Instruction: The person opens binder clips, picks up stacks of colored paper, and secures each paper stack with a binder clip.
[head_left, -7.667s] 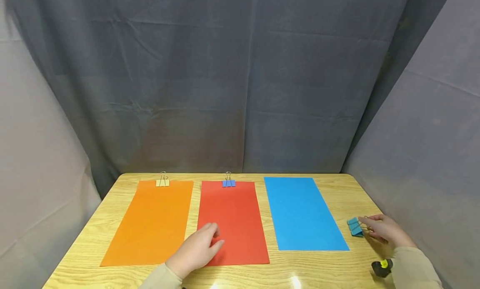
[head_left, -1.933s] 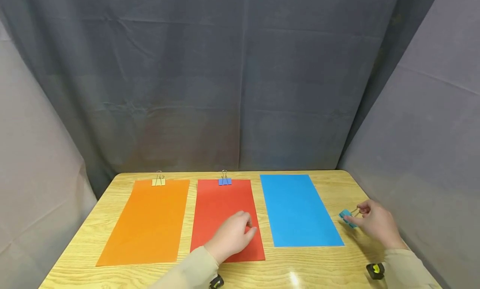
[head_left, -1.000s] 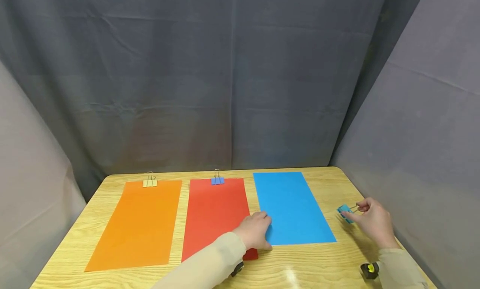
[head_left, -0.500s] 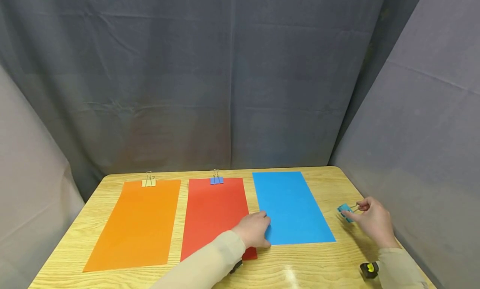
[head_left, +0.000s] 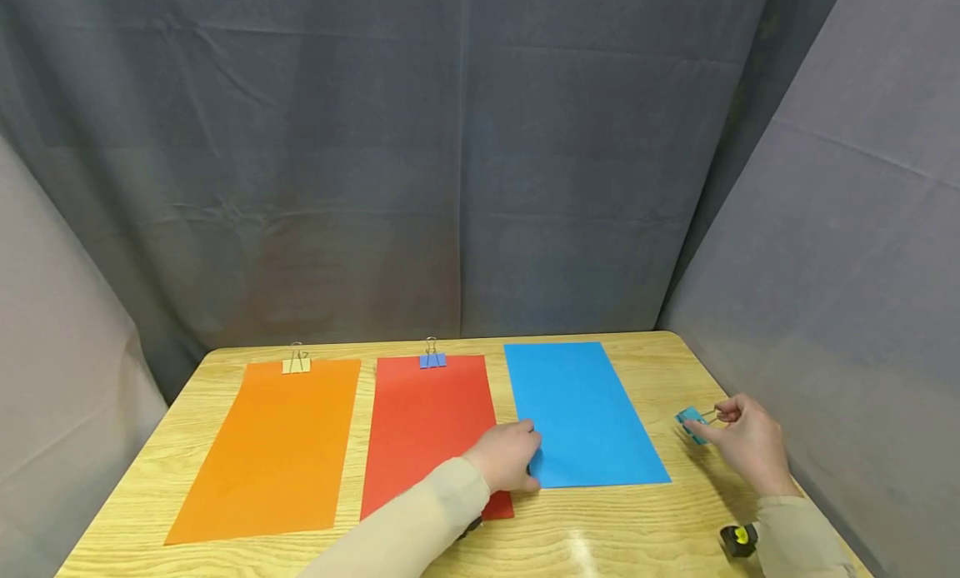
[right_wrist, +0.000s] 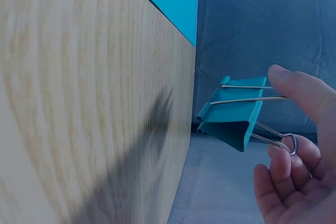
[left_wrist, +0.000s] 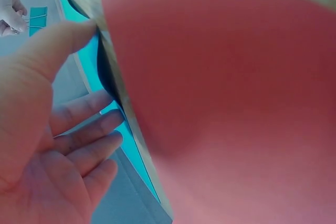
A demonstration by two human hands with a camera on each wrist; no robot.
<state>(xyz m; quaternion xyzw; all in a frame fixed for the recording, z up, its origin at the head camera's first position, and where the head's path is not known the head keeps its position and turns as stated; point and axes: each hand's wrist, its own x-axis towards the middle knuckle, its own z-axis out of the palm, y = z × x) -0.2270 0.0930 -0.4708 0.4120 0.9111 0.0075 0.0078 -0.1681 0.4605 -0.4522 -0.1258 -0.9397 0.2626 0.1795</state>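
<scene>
Just above the table's right side, my right hand [head_left: 750,449] pinches the wire handles of a turquoise binder clip [right_wrist: 236,106] between thumb and fingers. In the right wrist view, the clip's mouth points toward the tabletop. My left hand [head_left: 504,457] is at the left edge of a blue sheet of paper [head_left: 592,411], near its front corner. Its thumb [left_wrist: 73,35] and slightly bent fingers touch that edge apart from each other, and the edge bows up between them, leaving a dark gap. The left forearm crosses a red sheet of paper [head_left: 431,411] and hides its lower part.
A violet-blue binder clip [head_left: 432,361] sits on the red sheet's far edge. A yellow binder clip [head_left: 296,366] sits on the far edge of an orange sheet of paper [head_left: 270,453] at left. Grey cloth [head_left: 337,145] encloses the wooden table [head_left: 622,536] at back and sides.
The right hand has lifted the turquoise binder clip off the table. The left hand has moved right, from over the red sheet to the blue sheet's left edge, which now bows up.
</scene>
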